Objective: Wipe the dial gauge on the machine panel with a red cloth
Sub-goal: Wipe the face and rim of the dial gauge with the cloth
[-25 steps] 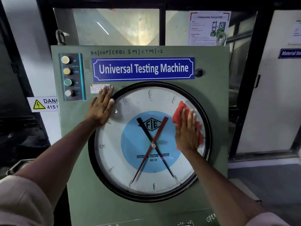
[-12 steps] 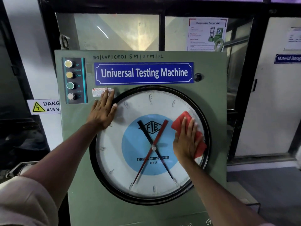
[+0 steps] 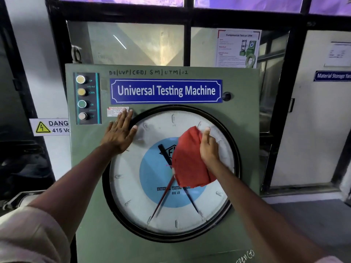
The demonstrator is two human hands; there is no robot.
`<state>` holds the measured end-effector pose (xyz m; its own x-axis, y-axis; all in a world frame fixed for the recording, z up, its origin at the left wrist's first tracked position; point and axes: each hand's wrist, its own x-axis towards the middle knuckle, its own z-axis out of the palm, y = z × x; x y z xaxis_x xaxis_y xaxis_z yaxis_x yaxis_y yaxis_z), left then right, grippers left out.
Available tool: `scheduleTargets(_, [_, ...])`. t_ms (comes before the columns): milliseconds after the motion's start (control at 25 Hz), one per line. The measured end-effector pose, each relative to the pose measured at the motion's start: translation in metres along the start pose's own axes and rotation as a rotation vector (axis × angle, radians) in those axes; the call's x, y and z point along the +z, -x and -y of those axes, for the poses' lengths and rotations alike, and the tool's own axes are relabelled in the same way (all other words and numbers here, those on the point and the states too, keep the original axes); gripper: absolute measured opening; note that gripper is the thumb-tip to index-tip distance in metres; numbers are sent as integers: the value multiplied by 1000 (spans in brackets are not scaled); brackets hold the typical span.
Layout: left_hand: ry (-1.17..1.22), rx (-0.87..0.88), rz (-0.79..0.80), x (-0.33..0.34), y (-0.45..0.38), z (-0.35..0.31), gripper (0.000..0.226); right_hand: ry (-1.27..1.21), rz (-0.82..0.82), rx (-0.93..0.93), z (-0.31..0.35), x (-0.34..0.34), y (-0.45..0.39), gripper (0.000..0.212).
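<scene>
A large round dial gauge (image 3: 144, 202) with a black rim, white face, blue centre and crossed red and black needles fills the green machine panel (image 3: 245, 114). My right hand (image 3: 208, 147) pinches the top of a red cloth (image 3: 190, 160), which hangs loose over the upper middle of the dial and hides part of the logo. My left hand (image 3: 119, 132) lies flat with fingers spread on the panel at the dial's upper left rim.
A blue "Universal Testing Machine" plate (image 3: 166, 90) sits above the dial. A strip of several push buttons (image 3: 82, 98) runs down the panel's upper left. A yellow 415 V danger sign (image 3: 49, 127) is on the left wall. A door (image 3: 311, 120) stands at right.
My right hand has lifted from pressing flat on the dial's right side and now pinches the cloth, which has unfolded and hangs over the centre. The left hand stays put.
</scene>
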<state>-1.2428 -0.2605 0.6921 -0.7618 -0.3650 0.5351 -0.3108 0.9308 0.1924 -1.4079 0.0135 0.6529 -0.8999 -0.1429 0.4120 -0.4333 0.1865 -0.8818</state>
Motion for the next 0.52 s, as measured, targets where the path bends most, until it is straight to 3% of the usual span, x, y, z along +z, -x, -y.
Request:
scheduleTargets(160, [-9,-24,23,0,-1,-5,72,411,565,-209,15,-21,6,54])
scheduleTargets(280, [3,-47,36,0,0,-9,74,752,902,-181,27,-40,7,45])
scheduleTargets(360, [5,-63,40,-1,1,-11,75,1108,1012,-178,34,-51,9,50])
scheduleTargets(440, [3,-73,53,-2,0,-13,76,1421,1049,-152,37,-57,10,69])
scheduleTargets(520, [-1,-74,66,-4,0,-14,76,1522,1031,-118,35,-60,7,86])
